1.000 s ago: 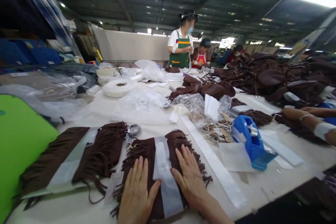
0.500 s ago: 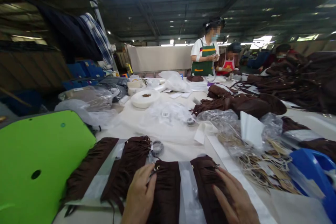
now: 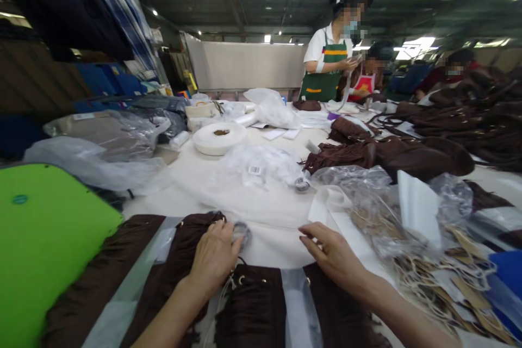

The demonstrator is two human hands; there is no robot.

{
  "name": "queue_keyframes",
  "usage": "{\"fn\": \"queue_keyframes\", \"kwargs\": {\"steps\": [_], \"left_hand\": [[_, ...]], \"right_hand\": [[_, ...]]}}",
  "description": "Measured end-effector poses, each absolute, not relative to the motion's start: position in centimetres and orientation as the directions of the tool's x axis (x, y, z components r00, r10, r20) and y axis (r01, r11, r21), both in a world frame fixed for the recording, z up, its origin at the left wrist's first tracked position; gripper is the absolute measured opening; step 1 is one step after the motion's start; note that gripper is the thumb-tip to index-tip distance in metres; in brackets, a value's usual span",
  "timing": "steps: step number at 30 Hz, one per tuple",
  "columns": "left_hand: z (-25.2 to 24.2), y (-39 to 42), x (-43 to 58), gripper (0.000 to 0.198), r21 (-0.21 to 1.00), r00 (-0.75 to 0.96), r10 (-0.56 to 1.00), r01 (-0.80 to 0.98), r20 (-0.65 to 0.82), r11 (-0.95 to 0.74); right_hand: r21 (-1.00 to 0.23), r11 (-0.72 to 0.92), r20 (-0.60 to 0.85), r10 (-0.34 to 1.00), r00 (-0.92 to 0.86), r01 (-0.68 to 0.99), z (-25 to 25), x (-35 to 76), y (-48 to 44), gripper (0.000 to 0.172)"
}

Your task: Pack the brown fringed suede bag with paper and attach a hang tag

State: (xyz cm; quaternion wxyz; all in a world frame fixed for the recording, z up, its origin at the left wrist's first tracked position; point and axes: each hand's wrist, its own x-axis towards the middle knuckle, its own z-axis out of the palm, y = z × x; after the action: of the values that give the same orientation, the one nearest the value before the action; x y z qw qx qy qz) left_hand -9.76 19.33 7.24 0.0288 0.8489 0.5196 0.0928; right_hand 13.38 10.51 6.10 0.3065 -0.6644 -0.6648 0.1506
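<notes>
Two dark brown fringed pieces lie at the front, a left bundle (image 3: 142, 277) and a nearer bundle (image 3: 255, 304), each with a clear plastic strip across it. My left hand (image 3: 216, 250) reaches to the upper right corner of the left bundle, beside a roll of clear tape (image 3: 241, 235). Its fingers are bent together at the tape's edge; what they hold, if anything, is hidden. My right hand (image 3: 328, 253) is above the top edge of the nearer bundle, fingers apart, holding nothing.
A green board (image 3: 49, 250) stands at the left. A white roll (image 3: 219, 138) and crumpled plastic (image 3: 261, 166) lie ahead. Strung tags (image 3: 444, 283), brown bags (image 3: 408, 156) and a blue container (image 3: 508, 269) are at the right. A person in a green apron (image 3: 326, 73) stands behind.
Both hands have left the nearer bundle and moved forward, the left one to the tape roll. The view has shifted downward and closer. The person in the green apron has raised their hands.
</notes>
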Motion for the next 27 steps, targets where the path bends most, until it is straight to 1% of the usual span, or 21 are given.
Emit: {"fn": "queue_keyframes", "kwargs": {"steps": [2, 3, 5, 7, 8, 9, 11, 13, 14, 16, 18, 20, 23, 25, 27], "left_hand": [[7.5, 19.5, -9.9, 0.013, 0.169, 0.441, 0.891, 0.875, 0.111, -0.454], [7.6, 19.4, -9.9, 0.013, 0.207, 0.460, 0.883, 0.859, 0.092, -0.469], [7.6, 18.6, -9.9, 0.013, 0.298, 0.561, 0.827, 0.785, 0.026, -0.542], [7.2, 17.4, -10.0, 0.014, 0.344, 0.689, 0.724, 0.689, -0.037, -0.638], [6.9, 16.7, -10.1, 0.015, 0.332, 0.730, 0.682, 0.655, -0.045, -0.678], [6.5, 16.1, -10.4, 0.016, 0.307, 0.750, 0.661, 0.635, -0.023, -0.709], [5.5, 15.2, -11.1, 0.020, 0.258, 0.745, 0.659, 0.619, 0.106, -0.741], [4.5, 14.7, -11.9, 0.025, 0.234, 0.729, 0.633, 0.588, 0.260, -0.774], [4.2, 14.6, -12.2, 0.024, 0.233, 0.725, 0.612, 0.566, 0.316, -0.791], [3.9, 14.6, -12.7, 0.020, 0.269, 0.720, 0.591, 0.526, 0.365, -0.807], [4.2, 14.7, -13.2, 0.019, 0.341, 0.714, 0.607, 0.506, 0.349, -0.792], [5.0, 14.8, -14.0, 0.020, 0.376, 0.770, 0.581, 0.473, 0.263, -0.797], [7.0, 14.9, -15.8, 0.016, 0.319, 0.878, 0.467, 0.416, 0.105, -0.852], [8.2, 14.9, -16.8, 0.024, 0.273, 0.892, 0.445, 0.411, 0.076, -0.870], [8.9, 14.8, -16.9, 0.029, 0.239, 0.885, 0.460, 0.433, 0.070, -0.869]], "right_hand": [[-0.583, 0.253, 0.270, 0.957, -0.110, 0.772, 6.3, 11.0, 12.6, 0.023], [-0.555, 0.341, 0.298, 0.933, -0.201, 0.759, 6.2, 9.9, 13.7, 0.026], [-0.484, 0.480, 0.323, 0.875, -0.361, 0.732, 6.0, 8.0, 16.0, 0.031], [-0.420, 0.561, 0.305, 0.828, -0.471, 0.713, 5.5, 6.6, 17.9, 0.032], [-0.401, 0.583, 0.287, 0.813, -0.507, 0.707, 5.3, 6.1, 18.7, 0.031], [-0.389, 0.596, 0.269, 0.803, -0.532, 0.703, 5.1, 5.6, 19.4, 0.031], [-0.378, 0.601, 0.215, 0.797, -0.565, 0.704, 4.9, 5.0, 20.3, 0.033], [-0.370, 0.574, 0.113, 0.808, -0.578, 0.731, 4.8, 4.8, 20.9, 0.035], [-0.364, 0.554, 0.053, 0.815, -0.577, 0.749, 4.9, 4.8, 21.1, 0.034], [-0.353, 0.507, -0.050, 0.829, -0.557, 0.786, 5.1, 5.1, 21.4, 0.028], [-0.342, 0.464, -0.107, 0.845, -0.524, 0.817, 5.3, 5.6, 21.3, 0.020], [-0.329, 0.422, -0.129, 0.866, -0.482, 0.845, 5.5, 6.2, 21.0, 0.018], [-0.318, 0.377, -0.139, 0.889, -0.436, 0.870, 5.9, 6.6, 20.2, 0.018], [-0.321, 0.366, -0.136, 0.895, -0.425, 0.873, 6.0, 6.6, 19.8, 0.018], [-0.328, 0.363, -0.131, 0.897, -0.423, 0.872, 6.1, 6.5, 19.6, 0.017]]}}
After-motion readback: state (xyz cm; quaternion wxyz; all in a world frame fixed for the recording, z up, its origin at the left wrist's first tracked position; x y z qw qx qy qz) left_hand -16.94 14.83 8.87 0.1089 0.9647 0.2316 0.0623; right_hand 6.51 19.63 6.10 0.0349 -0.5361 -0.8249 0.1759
